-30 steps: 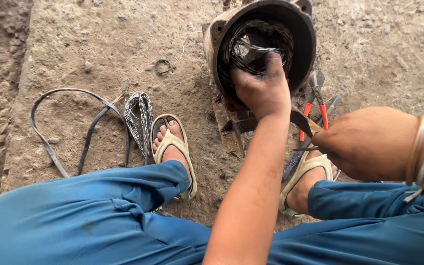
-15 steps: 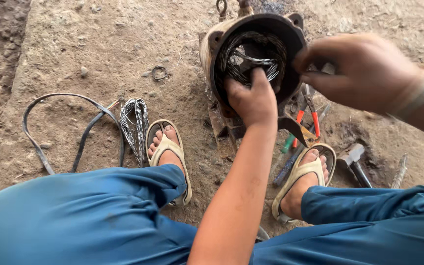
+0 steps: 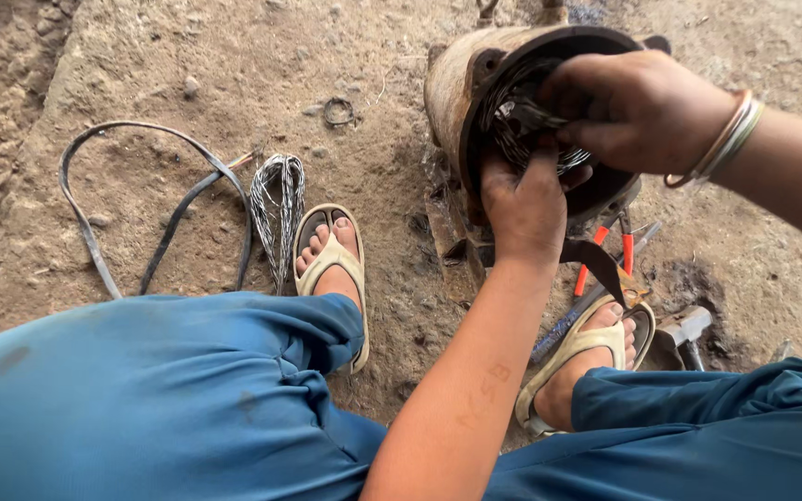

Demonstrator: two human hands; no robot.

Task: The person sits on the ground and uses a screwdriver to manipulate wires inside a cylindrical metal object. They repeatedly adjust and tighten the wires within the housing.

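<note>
A rusty round motor housing (image 3: 452,88) lies on its side on the dirt, its open end facing me. Inside it sits a tangle of grey wire windings (image 3: 510,130). My left hand (image 3: 526,209) reaches up from below and curls its fingers over the lower rim of the housing, touching the wires. My right hand (image 3: 638,111), with bangles on the wrist, comes in from the right and pinches the windings inside the opening. Both hands are dirty and partly hide the opening.
A loose bundle of grey wire (image 3: 276,209) and a black cable loop (image 3: 141,204) lie at the left. Orange-handled pliers (image 3: 605,260) and a hammer (image 3: 684,327) rest by my right foot (image 3: 587,357). My left foot (image 3: 331,264) wears a sandal. A small ring (image 3: 336,111) lies on the ground.
My right hand rose from near my right knee into the housing opening and took hold of the windings. My left hand stayed at the housing, sliding down to the lower rim.
</note>
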